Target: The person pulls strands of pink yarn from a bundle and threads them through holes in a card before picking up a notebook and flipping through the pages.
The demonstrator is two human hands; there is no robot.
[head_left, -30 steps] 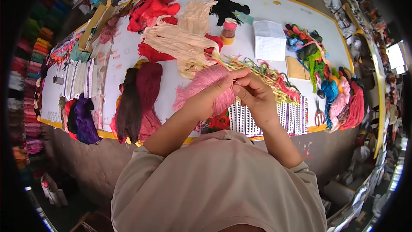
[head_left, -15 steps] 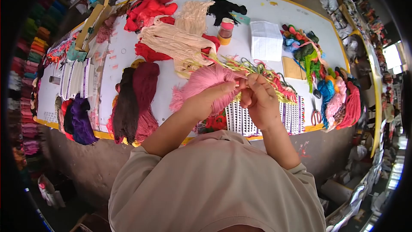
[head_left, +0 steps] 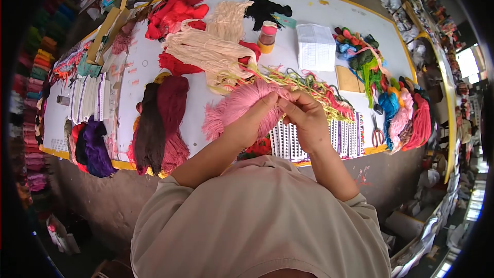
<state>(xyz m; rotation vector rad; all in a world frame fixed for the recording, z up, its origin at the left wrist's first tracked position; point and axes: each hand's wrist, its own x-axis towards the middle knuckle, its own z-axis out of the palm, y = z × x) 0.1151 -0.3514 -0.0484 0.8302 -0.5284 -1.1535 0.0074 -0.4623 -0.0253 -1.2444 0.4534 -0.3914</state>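
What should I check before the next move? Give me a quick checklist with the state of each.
1. Left hand holding the pink skein: ok.
2. Right hand pinched at the skein's end, close to the left fingers: ok.
3. A single strand caught in that pinch: cannot tell, the fingers cover it.
4. Skein well apart from the multicoloured yarn: not ok, the yarn is crowded right beside it.
5. Scissors away from both hands: ok, near the table's edge.
6. Jar upright: ok.
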